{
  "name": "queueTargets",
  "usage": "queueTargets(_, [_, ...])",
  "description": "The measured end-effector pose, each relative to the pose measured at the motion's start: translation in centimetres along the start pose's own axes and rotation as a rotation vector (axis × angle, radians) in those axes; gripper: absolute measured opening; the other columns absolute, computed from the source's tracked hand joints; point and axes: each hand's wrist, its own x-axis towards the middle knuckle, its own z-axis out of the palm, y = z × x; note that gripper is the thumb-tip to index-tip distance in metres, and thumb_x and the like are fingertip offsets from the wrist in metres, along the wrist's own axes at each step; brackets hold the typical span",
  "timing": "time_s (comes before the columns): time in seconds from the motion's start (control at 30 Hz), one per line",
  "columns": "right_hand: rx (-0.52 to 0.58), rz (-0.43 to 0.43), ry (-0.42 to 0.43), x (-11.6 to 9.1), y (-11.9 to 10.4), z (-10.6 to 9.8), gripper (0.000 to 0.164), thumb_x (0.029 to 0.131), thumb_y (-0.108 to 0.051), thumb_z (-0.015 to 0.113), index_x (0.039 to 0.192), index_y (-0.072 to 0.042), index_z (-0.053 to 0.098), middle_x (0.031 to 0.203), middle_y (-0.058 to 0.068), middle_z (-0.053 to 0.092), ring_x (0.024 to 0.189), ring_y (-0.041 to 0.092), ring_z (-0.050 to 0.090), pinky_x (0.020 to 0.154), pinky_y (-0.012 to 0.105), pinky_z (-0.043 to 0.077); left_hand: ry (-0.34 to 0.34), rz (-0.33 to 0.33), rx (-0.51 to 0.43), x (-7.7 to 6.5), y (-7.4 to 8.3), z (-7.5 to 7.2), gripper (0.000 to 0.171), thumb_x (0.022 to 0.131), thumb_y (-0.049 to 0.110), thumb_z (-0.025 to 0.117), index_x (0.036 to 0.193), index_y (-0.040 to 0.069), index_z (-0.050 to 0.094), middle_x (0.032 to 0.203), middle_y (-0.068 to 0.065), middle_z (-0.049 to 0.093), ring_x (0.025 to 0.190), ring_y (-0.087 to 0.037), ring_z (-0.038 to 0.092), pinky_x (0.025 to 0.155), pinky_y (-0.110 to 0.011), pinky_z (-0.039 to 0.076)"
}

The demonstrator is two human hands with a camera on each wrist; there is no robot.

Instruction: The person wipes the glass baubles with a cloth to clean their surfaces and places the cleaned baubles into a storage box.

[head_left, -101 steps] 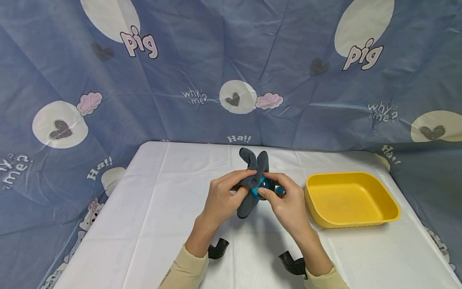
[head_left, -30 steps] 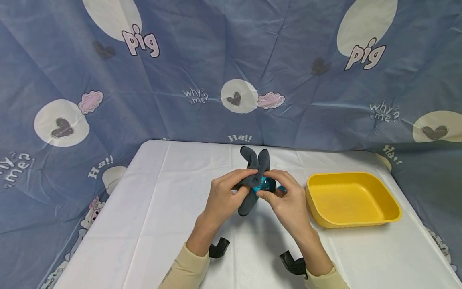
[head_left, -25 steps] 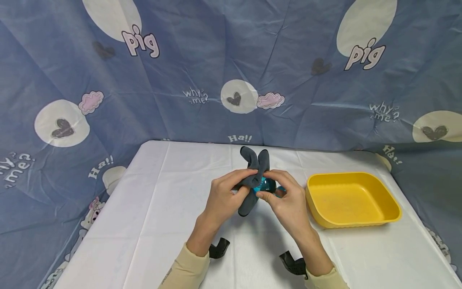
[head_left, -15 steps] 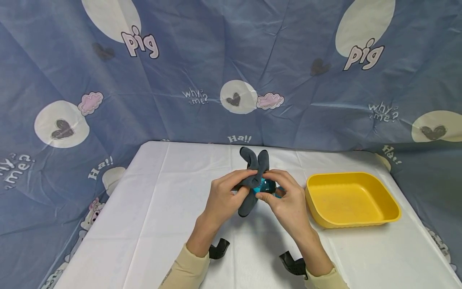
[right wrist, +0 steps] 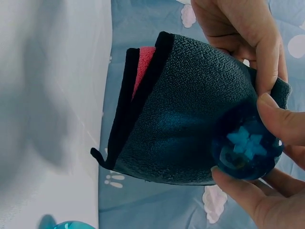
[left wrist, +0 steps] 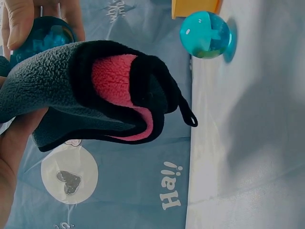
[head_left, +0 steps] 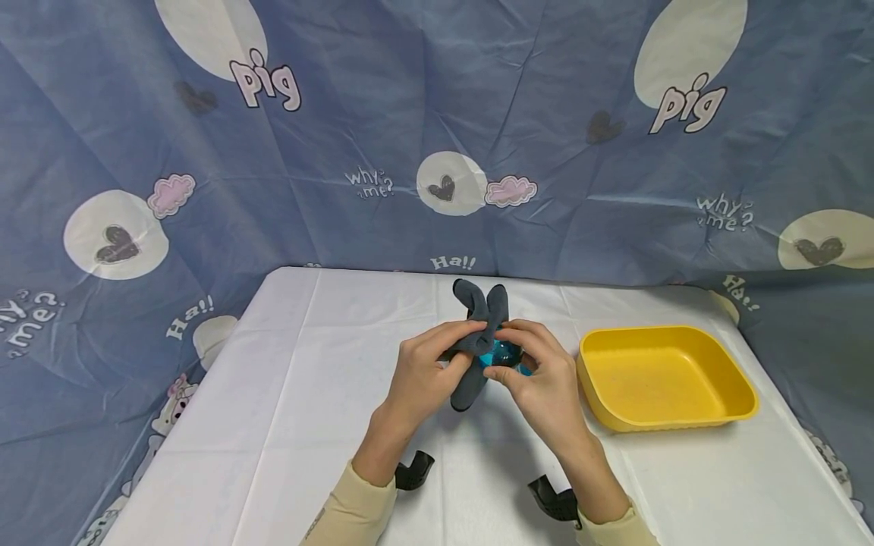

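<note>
Over the tabletop, head view: left hand pinches grey cloth; right hand, fingers just shifted slightly, grips blue ball; rubbing seems under way.
Left wrist view: second ball stands apart.
Right wrist view: blue ball against grey cloth.

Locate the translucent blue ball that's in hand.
Head view, just right of centre: the translucent blue ball is in the right hand, against the dark gray cloth in the left hand, left of the yellow tub.
</note>
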Motion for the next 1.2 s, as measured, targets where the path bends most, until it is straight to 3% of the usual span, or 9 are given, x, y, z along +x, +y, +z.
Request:
queueTargets(0.43, [-0.041,-0.040,-0.006,0.12,0.09,-0.06,0.044,0.073,-0.012,0.088,0.114,-0.022,0.074,0.130,-0.004,0.061,0.112,0.013,0.062,0.083,0.025,0.054,-0.009,-0.013,0.006,-0.05,-0.08,0.03,0.034,0.096,0.007,0.061,0.127,0.019,0.068,0.119,-0.003,0.072,0.100,-0.013,0.073,0.073,-0.016,0.058])
queueTargets(0.53, [-0.043,-0.043,-0.007,0.08,0.12,-0.08,0.045,0.073,-0.012,0.088,0.114,-0.021,0.074,0.129,-0.005,0.061,0.112,0.013,0.062,0.083,0.028,0.056,-0.010,-0.013,0.002,-0.04,-0.10,0.05,0.034,0.096,0.007,0.061,0.127,0.020,0.068,0.119,-0.003,0.072,0.101,-0.013,0.072,0.074,-0.016,0.058])
queueTargets(0.77, [0.001,0.013,-0.004,0.02,0.12,0.00,0.043,0.075,-0.014,0.087,0.115,-0.026,0.073,0.128,-0.009,0.061,0.115,0.011,0.062,0.093,0.048,0.057,-0.001,-0.005,0.010,-0.01,-0.04,0.05,0.034,0.096,0.007,0.062,0.127,0.019,0.068,0.119,-0.003,0.072,0.099,-0.013,0.073,0.073,-0.016,0.058])
queueTargets(1.2, [0.018,0.021,0.001,0.09,-0.15,-0.01,0.043,0.078,-0.014,0.085,0.118,-0.024,0.073,0.128,-0.009,0.063,0.114,0.009,0.062,0.091,0.040,0.057,0.010,-0.006,0.009,0.06,-0.02,0.01,0.034,0.095,0.007,0.063,0.126,0.020,0.069,0.119,-0.002,0.072,0.102,-0.013,0.072,0.075,-0.015,0.058])
